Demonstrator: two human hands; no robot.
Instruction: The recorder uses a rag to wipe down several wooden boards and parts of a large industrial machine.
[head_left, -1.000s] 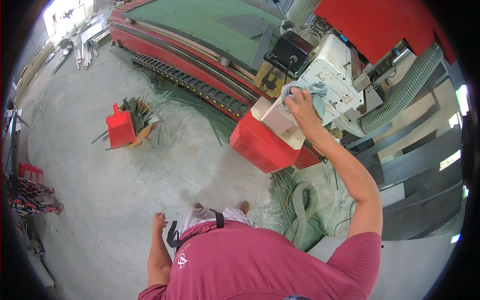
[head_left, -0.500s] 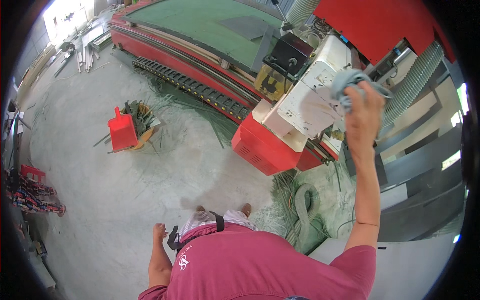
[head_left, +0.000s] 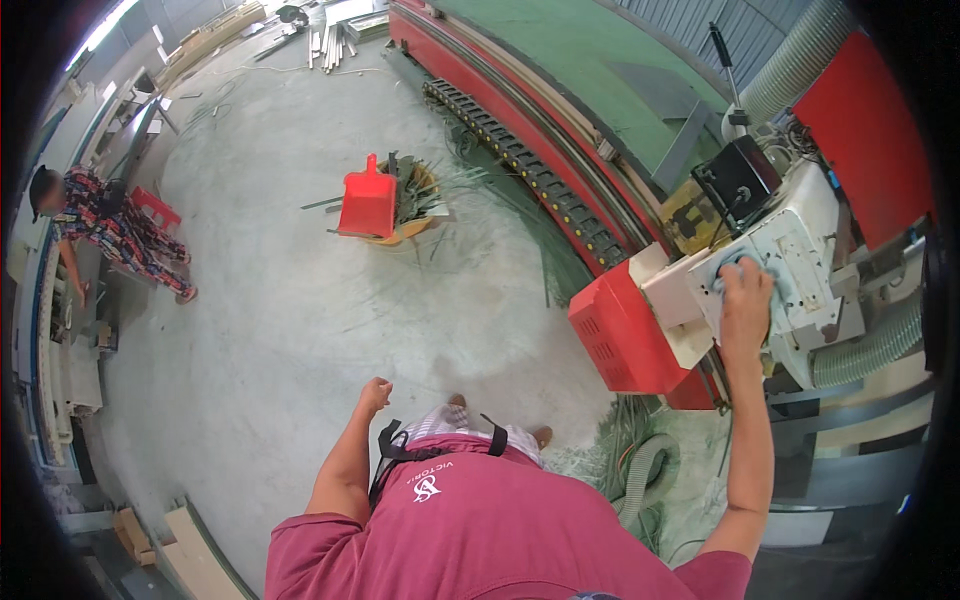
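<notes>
My right hand [head_left: 746,302] presses a light blue-grey cloth [head_left: 736,258] against the white housing [head_left: 802,240] of a large red machine. Its fingers are bent over the cloth, which is partly hidden beneath them. Dark marks and small holes dot the white housing. Below and to the left of it sits a red vented cover [head_left: 622,335]. A black box [head_left: 737,180] is mounted on the far side of the housing. My left hand [head_left: 376,394] hangs in front of my body over the floor, fingers curled in, with nothing visible in it.
A green-topped machine bed [head_left: 590,60] stretches away, with a black cable chain [head_left: 525,165] along its side. A red dustpan [head_left: 368,200] leans on a tub of offcuts [head_left: 418,195]. Grey hoses [head_left: 648,475] lie near my feet. Another person [head_left: 120,230] stands at the far left.
My right hand has brought the cloth down from above the housing's far right part onto its nearer surface. My left hand has risen slightly. The view has turned left, showing more of the other person.
</notes>
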